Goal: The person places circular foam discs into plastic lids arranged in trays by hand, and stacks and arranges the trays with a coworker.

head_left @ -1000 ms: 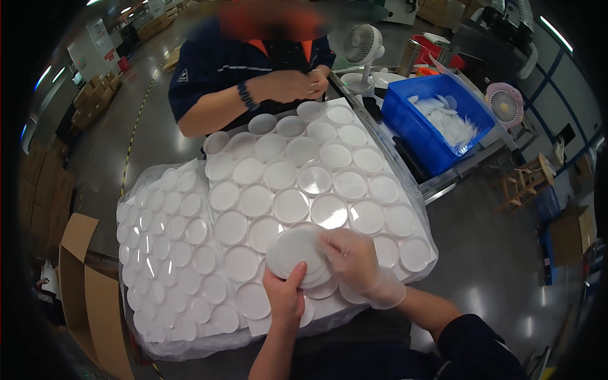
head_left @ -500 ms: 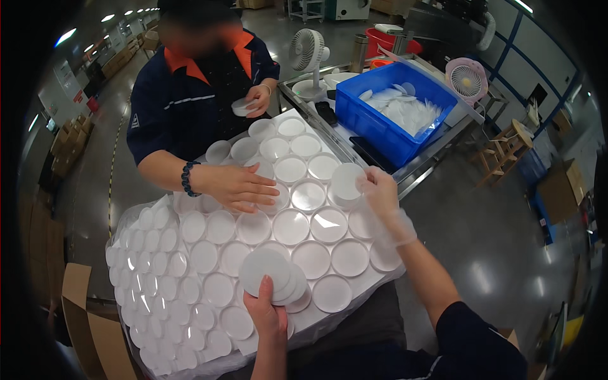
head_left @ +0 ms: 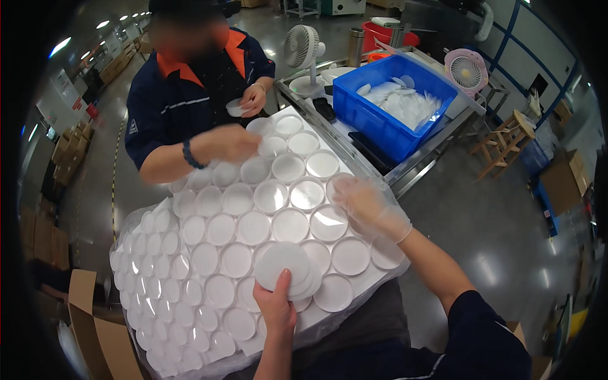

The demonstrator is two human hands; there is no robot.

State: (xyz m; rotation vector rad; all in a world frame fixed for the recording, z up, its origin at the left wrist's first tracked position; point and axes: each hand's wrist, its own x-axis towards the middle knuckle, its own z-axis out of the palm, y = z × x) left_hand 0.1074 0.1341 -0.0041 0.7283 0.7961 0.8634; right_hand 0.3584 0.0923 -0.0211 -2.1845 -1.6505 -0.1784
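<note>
Two hands at work, near edge first. Left hand [head_left: 277, 308], bare, comes up from the lower edge and grips a small stack of white round lids [head_left: 286, 270], thumb pressed on the top face, fingers hidden under. Stack is round, so no long axis; flat face up, tipped slightly toward the wearer, sitting just above the near-middle of the tray. Right hand [head_left: 369, 204], in a clear thin glove, reaches out to the tray's right edge, fingers spread and curled over a disc [head_left: 342, 187] there; whether it grips or only touches, cannot tell. Under both lies the big white packed sheet of round lids [head_left: 221, 253], wrapped in clear film, rows running diagonally from near-left to far-right, resting on the worktop [head_left: 405, 177]. Cardboard box [head_left: 95, 329] open at near left on the floor.

Farther: a co-worker in a dark blue top with orange collar stands across the tray, one hand [head_left: 231, 142] over the far rows, other hand [head_left: 252, 101] holding a small white piece at chest. Right of them, blue bin [head_left: 373, 120] holding white lids, white desk fan [head_left: 303, 47] behind, pink fan [head_left: 465, 71] beyond the bin.
</note>
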